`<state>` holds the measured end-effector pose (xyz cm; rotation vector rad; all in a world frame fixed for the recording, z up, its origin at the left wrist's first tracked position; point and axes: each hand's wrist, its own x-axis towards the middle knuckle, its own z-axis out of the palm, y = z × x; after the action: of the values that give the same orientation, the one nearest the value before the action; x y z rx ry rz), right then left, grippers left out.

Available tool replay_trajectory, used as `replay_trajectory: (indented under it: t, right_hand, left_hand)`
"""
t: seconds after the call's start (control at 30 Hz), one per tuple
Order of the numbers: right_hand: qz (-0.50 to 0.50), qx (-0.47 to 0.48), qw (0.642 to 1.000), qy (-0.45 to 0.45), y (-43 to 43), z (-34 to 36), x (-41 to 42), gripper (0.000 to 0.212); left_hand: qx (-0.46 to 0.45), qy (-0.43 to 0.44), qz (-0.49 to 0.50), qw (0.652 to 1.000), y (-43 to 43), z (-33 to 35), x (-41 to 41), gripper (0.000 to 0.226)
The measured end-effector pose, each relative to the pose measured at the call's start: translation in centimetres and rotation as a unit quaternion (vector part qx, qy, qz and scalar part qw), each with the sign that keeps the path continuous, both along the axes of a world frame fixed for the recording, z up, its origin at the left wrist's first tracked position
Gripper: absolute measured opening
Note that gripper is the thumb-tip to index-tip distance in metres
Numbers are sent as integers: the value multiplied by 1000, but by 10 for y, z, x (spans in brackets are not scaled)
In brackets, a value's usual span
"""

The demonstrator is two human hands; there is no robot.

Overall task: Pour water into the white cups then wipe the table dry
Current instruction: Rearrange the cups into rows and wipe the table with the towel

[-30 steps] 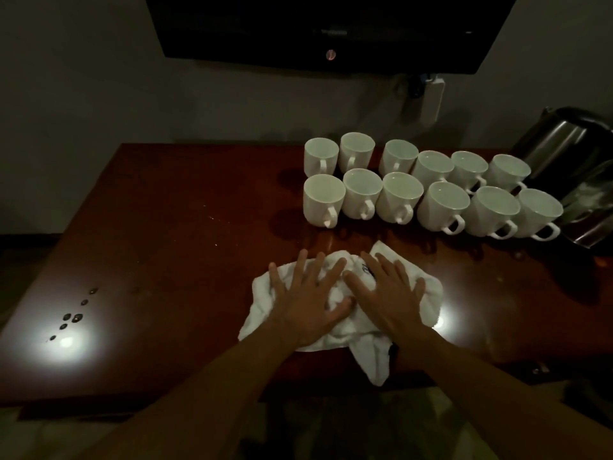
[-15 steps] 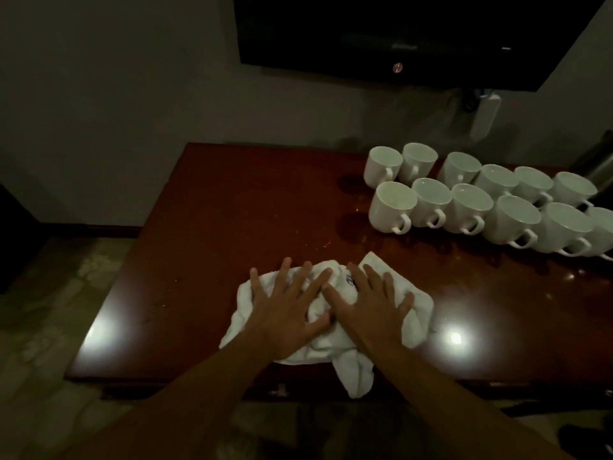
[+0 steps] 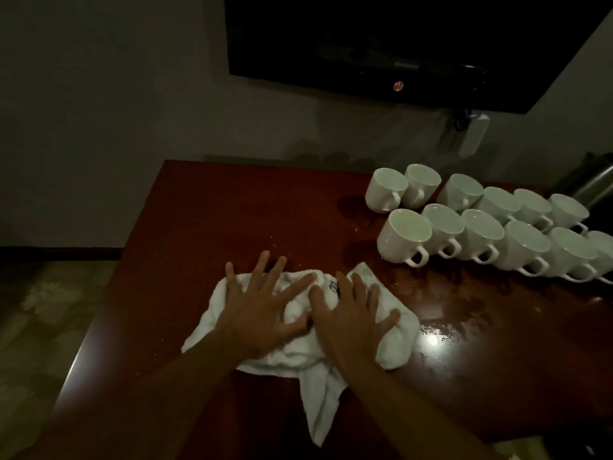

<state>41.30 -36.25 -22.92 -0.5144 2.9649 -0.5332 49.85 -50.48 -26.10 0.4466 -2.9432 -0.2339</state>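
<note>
We find the fingers (image 3: pixel 259 271) of the left hand (image 3: pixel 258 317) spread wide and flat, and those of the right hand (image 3: pixel 351 327) splayed likewise; both palms press down on the white cloth (image 3: pixel 396 343), gripping nothing, thumbs nearly meeting at its middle. The cloth lies crumpled beneath them near the front edge of the red-brown table (image 3: pixel 232 207), its long axis running left to right, one tail trailing toward us; the white cups (image 3: pixel 491 232) stand in two rows at the far right.

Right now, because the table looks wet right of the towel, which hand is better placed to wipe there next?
Right hand, likely: it presses the towel nearest the wet smears; the left hand lies farther.
</note>
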Motion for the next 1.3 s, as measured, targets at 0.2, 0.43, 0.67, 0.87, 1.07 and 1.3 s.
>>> replay_trajectory:
  t: [0.2, 0.43, 0.67, 0.87, 1.07, 1.3]
  right_hand:
    - [-4, -8, 999, 34, -40, 1, -27, 63]
    - [-23, -13, 998, 51, -72, -9, -54, 70]
    - [-35, -13, 998, 42, -104, -14, -80, 74]
    - [-31, -22, 998, 40, -125, -16, -101, 75]
    - [-25, -15, 998, 63, -148, -15, -122, 73]
    - [-20, -1, 998, 68, -184, -14, -161, 71]
  left_hand:
    - [11, 9, 5, 1000, -41, -1, -29, 67]
    - [17, 15, -23, 999, -80, -2, -59, 67]
    - [18, 9, -26, 999, -109, -3, -83, 66]
    - [25, -2, -18, 1000, -129, 1, -102, 67]
    - [35, -6, -10, 999, -153, 2, -125, 68]
    - [40, -17, -2, 999, -189, 2, -165, 66]
